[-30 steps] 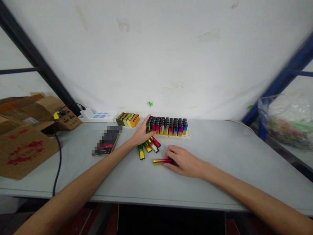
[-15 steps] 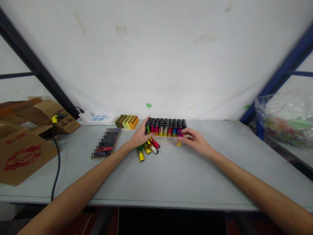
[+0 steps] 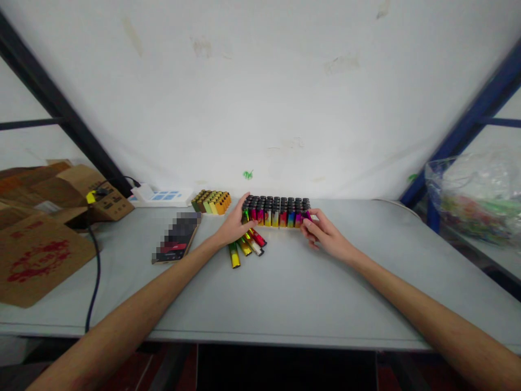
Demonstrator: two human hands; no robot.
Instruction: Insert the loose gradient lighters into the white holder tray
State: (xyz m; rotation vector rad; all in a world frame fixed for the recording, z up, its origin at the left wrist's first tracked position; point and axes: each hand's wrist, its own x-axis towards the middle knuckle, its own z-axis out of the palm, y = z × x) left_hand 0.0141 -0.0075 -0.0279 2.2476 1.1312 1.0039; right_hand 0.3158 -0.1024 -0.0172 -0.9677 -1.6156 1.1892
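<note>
A tray packed with upright, black-capped, multicoloured lighters (image 3: 278,212) stands near the wall. My left hand (image 3: 233,226) cups the tray's left end, thumb up by the top row and fingers curled against its side. Just below that hand several loose lighters (image 3: 245,247) lie fanned on the table, yellow, red and white among them. My right hand (image 3: 325,234) is at the tray's right end, fingertips pinched on a pink lighter (image 3: 307,216) that stands upright at the tray's corner.
A small block of yellow and orange lighters (image 3: 212,201) sits left of the tray, beside a white power strip (image 3: 161,195). A dark flat box (image 3: 176,238) lies nearer me. Cardboard boxes (image 3: 38,239) and a black cable (image 3: 94,271) crowd the left; a plastic bag (image 3: 474,198) sits on the right.
My right hand picked a lighter up from the table, carried it to the tray's right end and stood it upright there. My left hand stayed at the tray's left end.
</note>
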